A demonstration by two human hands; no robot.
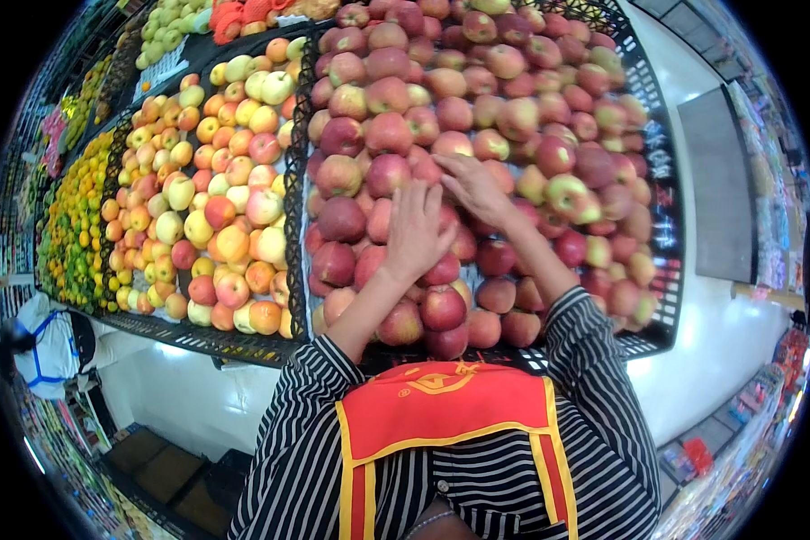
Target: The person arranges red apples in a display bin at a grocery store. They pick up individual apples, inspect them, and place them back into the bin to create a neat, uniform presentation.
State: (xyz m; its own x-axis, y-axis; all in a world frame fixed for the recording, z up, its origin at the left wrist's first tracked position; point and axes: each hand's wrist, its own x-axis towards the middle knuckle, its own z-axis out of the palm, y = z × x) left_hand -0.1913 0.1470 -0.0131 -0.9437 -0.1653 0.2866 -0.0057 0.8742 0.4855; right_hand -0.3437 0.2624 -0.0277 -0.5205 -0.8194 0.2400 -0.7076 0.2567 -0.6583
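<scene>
Red apples (343, 219) lie heaped in a black plastic crate display (668, 270). Over the middle of the heap, my left hand (415, 226) rests with its palm down on apples, fingers pointing away from me. Just right of it and farther up, my right hand (474, 187) reaches left across the heap, its fingertips at a red apple (424, 164). Whether either hand grips an apple is hidden beneath the fingers. Near the front edge, a dark red apple (443, 308) sits on top of others, close to my left forearm.
A black lattice divider (298, 169) separates the red apples from yellow and orange-red apples (233, 241) on the left. Small orange and green citrus fruit (74, 236) lies farther left. A person in a light top (44, 344) is at the far left. Shelves and pale floor surround the display.
</scene>
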